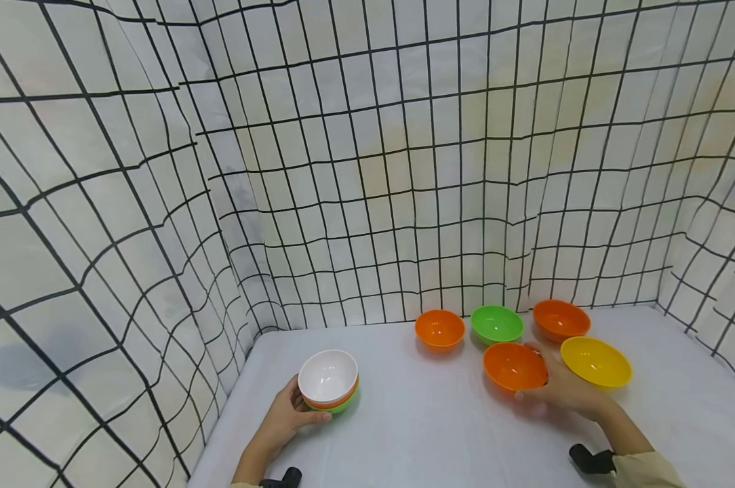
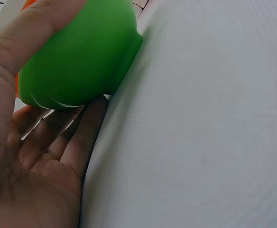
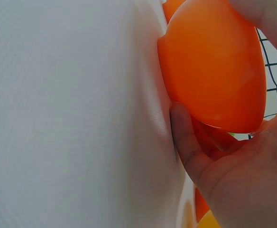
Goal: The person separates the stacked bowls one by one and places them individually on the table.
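Observation:
On the left of the white table, a white bowl (image 1: 327, 375) sits nested in an orange one, with a green bowl (image 2: 88, 52) lowest in the stack. My left hand (image 1: 285, 412) holds this stack from its left side, thumb at the front and fingers round the back. Over on the right, my right hand (image 1: 564, 388) grips an orange bowl (image 1: 514, 366) by its right side. That bowl stands upright near the table surface, and the right wrist view shows the thumb and fingers on either side of its wall.
Behind the gripped orange bowl stand a green bowl (image 1: 496, 324) and another orange bowl (image 1: 440, 330) to its left. A darker orange bowl (image 1: 561, 320) and a yellow bowl (image 1: 596, 362) lie close to the right hand. White cloth walls with a black grid (image 1: 367, 169) enclose the table (image 1: 416, 434).

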Tool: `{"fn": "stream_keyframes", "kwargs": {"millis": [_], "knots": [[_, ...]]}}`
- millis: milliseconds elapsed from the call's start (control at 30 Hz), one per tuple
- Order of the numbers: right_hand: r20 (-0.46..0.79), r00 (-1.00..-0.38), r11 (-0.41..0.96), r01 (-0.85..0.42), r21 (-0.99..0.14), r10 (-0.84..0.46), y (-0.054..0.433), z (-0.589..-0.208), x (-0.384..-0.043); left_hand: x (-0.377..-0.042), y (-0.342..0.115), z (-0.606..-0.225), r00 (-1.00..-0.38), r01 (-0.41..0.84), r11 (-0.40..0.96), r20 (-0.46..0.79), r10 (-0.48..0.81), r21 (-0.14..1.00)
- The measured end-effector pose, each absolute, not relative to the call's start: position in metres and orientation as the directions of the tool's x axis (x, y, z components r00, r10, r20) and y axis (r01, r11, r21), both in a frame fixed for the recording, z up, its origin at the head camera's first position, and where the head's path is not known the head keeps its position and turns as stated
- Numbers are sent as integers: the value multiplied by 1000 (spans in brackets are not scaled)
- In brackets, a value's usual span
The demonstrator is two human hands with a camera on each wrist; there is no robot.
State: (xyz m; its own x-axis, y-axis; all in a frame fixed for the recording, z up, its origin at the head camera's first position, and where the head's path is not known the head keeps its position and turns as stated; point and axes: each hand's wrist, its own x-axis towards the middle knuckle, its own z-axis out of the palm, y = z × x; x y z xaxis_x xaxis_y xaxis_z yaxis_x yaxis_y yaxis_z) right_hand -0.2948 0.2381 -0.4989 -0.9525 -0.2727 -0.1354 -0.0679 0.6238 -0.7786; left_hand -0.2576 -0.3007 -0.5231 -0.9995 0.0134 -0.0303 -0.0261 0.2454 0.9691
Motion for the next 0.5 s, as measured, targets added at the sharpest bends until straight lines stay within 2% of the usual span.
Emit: {"fn": "stream_keyframes", "kwargs": {"millis": [300, 500], "knots": [[-113, -953, 616, -89, -783, -282, 237, -499, -295, -259, -302, -523, -999, -31, 250, -36, 17, 968], [-21, -959, 627, -169, -760, -284, 233, -490, -293, -259, -302, -525, -999, -33, 239, -39, 19, 970]]}}
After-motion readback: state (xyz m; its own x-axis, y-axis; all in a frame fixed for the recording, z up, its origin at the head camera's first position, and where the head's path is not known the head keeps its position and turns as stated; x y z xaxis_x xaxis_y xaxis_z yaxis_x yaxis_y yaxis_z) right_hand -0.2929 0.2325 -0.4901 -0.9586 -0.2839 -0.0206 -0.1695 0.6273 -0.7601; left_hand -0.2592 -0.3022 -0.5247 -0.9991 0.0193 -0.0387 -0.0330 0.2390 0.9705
